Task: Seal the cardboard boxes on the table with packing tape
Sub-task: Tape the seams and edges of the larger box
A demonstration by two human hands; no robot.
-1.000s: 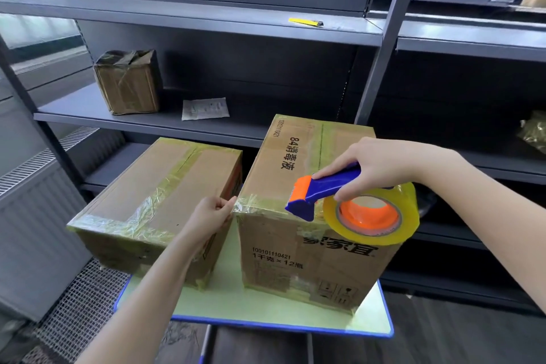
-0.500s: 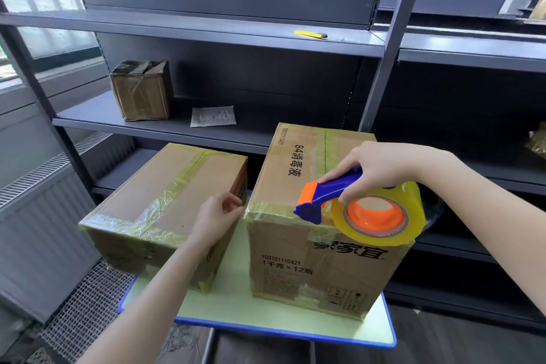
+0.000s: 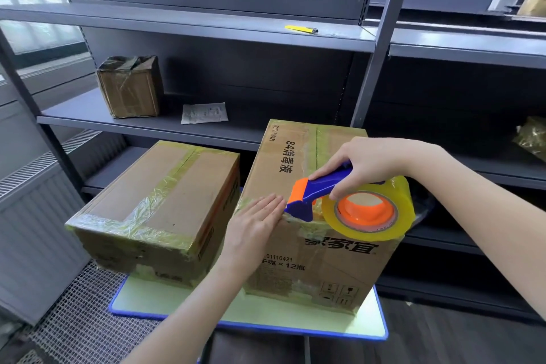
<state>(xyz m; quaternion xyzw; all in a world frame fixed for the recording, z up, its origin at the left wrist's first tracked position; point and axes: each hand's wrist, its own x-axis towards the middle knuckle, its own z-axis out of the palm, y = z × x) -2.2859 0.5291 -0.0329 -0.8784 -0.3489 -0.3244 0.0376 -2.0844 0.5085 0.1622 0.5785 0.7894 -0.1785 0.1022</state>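
Behind everything stands the grey metal shelving rack [image 3: 372, 74]. In front of it we have the small pale-green table with a blue rim [image 3: 295, 318], nearly filled by two boxes. The tall brown cardboard box with black print [image 3: 331, 269] sits by the table's right edge, its front face near the front edge. Its long axis runs from that edge toward the far one. The lower brown cardboard box [image 3: 165, 195] lies at the left edge and seems to overhang it, its long side running much the same way, slightly skewed. Yellowish tape already bands both lids.

We judge the tall box stiff and, since its print mentions twelve bottles, probably heavy. The glossy tape makes its edges slick, so bare cardboard low on the sides is the better hold.

Our right hand [image 3: 372, 162] is clenched round the handle of the blue-and-orange plastic tape dispenser [image 3: 313, 189]. It rests at the tall box's near top edge, nose pointing left, with the yellowish clear tape roll [image 3: 331, 213] trailing right. Our left hand [image 3: 254, 221] lies flat, fingers straight, pressing that edge just beside the nose.
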